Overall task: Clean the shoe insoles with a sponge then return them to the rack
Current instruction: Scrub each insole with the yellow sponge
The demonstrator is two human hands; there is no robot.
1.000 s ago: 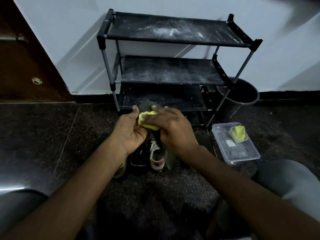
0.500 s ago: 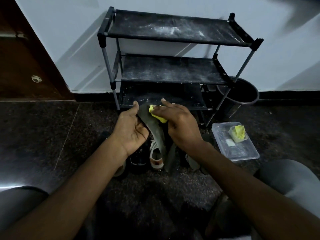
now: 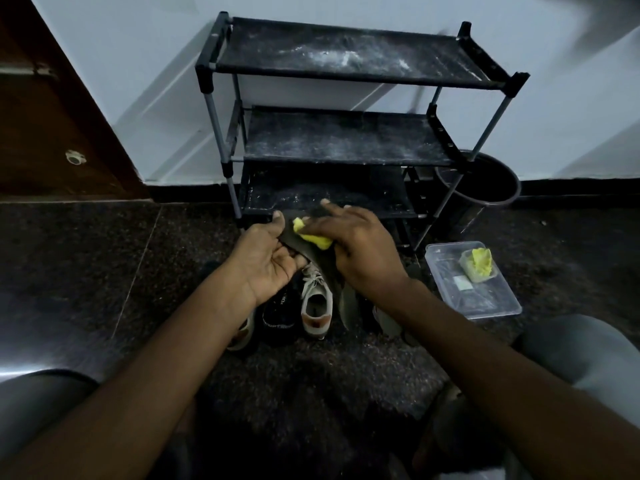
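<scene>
Scrubbing is in hand. The left hand point(image 3: 270, 263) clasps the dark insole point(image 3: 313, 259) by its edge, thumb on top. The right hand point(image 3: 360, 251) grips the yellow sponge point(image 3: 311, 237) and presses it on the insole's upper end, between the two hands. The next move probably calls for a firm stroke down its length, then a reach to the shoe rack point(image 3: 346, 140) just beyond the fingertips. The insole's lower end vanishes under the right wrist, and dim light muddies the pale sneaker point(image 3: 315, 299) beneath the hands.

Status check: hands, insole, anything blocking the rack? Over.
Left hand holds insole from beneath. Right hand grips sponge against it. Shoes on floor just before rack.
</scene>
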